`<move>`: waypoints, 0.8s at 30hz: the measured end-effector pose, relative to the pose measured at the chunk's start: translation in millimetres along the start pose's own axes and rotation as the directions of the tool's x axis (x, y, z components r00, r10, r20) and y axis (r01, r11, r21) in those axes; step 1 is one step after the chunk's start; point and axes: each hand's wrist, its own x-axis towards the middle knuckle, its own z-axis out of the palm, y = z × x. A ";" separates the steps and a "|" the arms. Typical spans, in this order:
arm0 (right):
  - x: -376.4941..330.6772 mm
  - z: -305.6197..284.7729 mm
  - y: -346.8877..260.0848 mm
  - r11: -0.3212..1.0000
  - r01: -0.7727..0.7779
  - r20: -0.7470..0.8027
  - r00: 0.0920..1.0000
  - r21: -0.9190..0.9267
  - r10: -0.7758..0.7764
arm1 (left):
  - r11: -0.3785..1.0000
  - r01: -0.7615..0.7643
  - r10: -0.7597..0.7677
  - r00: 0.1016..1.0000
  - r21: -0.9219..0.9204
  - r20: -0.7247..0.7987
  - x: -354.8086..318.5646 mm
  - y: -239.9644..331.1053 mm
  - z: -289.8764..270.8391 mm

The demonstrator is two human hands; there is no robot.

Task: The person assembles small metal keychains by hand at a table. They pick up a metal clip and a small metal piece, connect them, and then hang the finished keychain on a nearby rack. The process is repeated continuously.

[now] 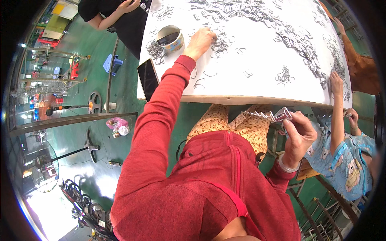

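My left hand (200, 41) reaches over the white tabletop (237, 76), its fingertips bent together at a loose pile of thin bent wire pieces (221, 45). What those fingertips pinch, if anything, is too small to make out. Off the table's front edge, above my lap, my right hand (299, 134) is closed on a row of silver metal clips (271, 116). The clip nearest the fingers is a long loop between thumb and forefinger, and the others trail leftward from it. A few single wire pieces (210, 74) lie between my left arm and the pile.
Left of my hand stands a tub (170, 38) with something dark inside, beside more wire pieces (155, 50). A phone (148, 79) lies at the left edge. Metal clips (295, 38) spread across the far side. Co-workers' hands (337, 83) are at the right edge; another person (116, 24) is far left.
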 end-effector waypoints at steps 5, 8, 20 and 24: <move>2.1 -4.4 -0.5 0.999 -0.027 0.011 1.000 -0.045 0.028 | 0.992 -0.055 0.059 0.998 0.111 -0.028 12.7 -11.7 2.9; 2.1 -2.2 -0.1 0.998 -0.068 -0.012 0.998 -0.015 0.068 | 0.998 0.027 -0.034 0.989 -0.055 -0.142 8.3 0.3 -8.9; -3.3 4.8 31.4 0.974 -0.227 -0.062 0.972 0.025 0.228 | 0.436 -0.203 0.075 0.979 -0.877 -0.189 -110.1 206.6 -61.0; -6.8 6.1 31.0 0.984 -0.175 -0.079 0.981 0.042 0.177 | 0.620 -0.346 0.110 0.927 -0.705 -0.358 -110.8 215.0 -54.7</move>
